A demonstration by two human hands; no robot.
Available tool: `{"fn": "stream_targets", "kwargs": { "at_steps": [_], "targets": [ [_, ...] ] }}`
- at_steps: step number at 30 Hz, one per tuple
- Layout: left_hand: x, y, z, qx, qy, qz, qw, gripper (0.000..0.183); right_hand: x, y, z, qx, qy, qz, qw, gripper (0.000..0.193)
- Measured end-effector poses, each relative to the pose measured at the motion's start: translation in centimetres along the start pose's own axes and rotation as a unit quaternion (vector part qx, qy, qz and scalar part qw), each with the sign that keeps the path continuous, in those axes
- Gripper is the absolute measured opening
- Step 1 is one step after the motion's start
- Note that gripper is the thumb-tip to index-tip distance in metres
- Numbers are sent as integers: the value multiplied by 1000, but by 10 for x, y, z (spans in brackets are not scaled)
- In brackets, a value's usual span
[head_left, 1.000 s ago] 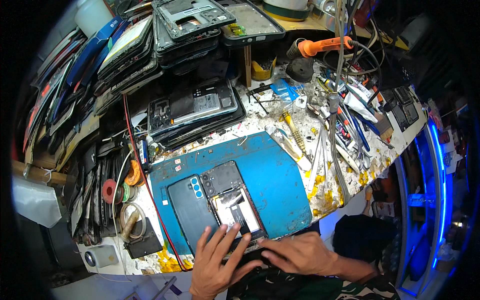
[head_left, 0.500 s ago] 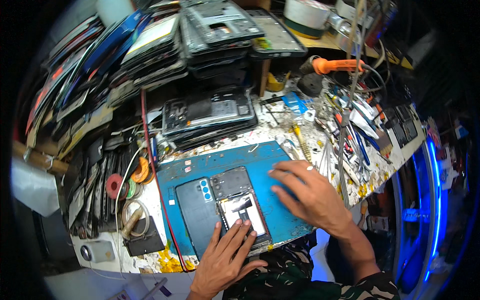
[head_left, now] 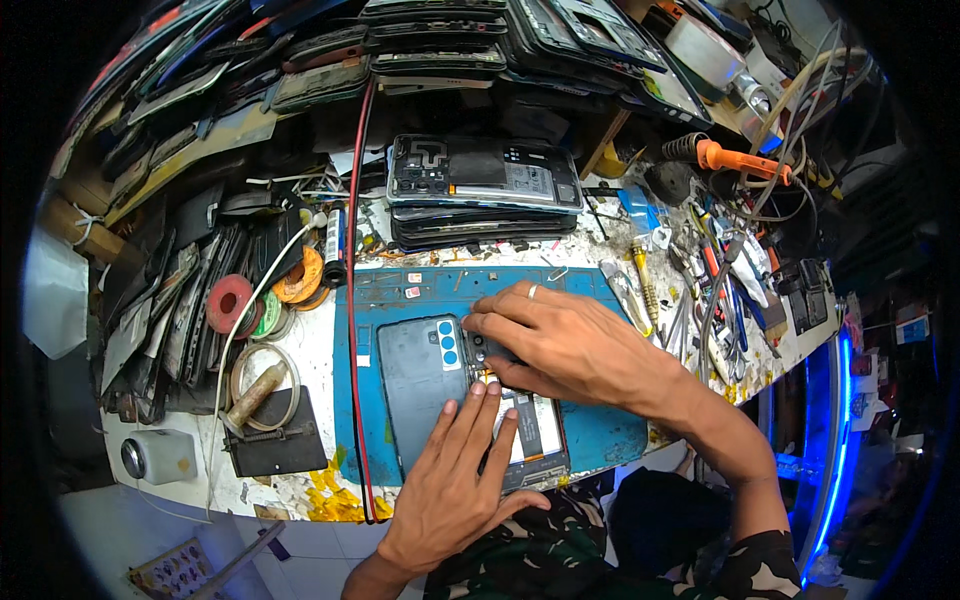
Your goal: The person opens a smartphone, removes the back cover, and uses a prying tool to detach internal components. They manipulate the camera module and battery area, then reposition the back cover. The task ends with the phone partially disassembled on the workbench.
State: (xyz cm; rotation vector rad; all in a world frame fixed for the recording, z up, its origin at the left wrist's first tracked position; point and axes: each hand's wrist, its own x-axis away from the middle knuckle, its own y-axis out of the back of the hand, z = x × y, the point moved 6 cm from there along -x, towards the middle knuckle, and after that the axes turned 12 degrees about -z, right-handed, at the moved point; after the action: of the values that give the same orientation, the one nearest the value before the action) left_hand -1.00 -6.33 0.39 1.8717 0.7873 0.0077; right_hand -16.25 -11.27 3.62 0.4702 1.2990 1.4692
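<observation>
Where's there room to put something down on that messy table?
The blue mat has a bare patch between the opened phone and the right arm. Crowded spots: tools on the right, stacked phones behind, rolls on the left.

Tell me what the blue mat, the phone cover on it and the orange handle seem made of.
Blue mat: probably matt rubber or silicone, its surface dull and stained.
Phone cover: likely satin plastic, judging by its even tone; possibly coated glass.
Orange handle: apparently hard plastic, from its moulded shape and even colour.
</observation>
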Motion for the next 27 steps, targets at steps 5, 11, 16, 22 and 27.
{"fn": "stream_targets", "kwargs": {
  "at_steps": [5, 11, 16, 22, 27],
  "targets": [
    [1, 0, 0, 3, -11, -16, 1000, 93, -9, 0, 2, 54, 3, 92, 994, 41],
    [2, -1, 1, 14, -19, -33, 999, 89, -22, -5, 8, 99, 45, 133, 985, 47],
    [2, 0, 0, 11, -24, -37, 999, 88, -32, -3, 16, 74, 85, 103, 988, 31],
    [8, -5, -3, 25, -41, -83, 995, 92, -42, -12, 30, 177, 178, 72, 965, 32],
    [12, -9, -3, 21, -52, -118, 991, 91, -44, -29, 27, 153, 181, 114, 965, 58]
  ]
}}
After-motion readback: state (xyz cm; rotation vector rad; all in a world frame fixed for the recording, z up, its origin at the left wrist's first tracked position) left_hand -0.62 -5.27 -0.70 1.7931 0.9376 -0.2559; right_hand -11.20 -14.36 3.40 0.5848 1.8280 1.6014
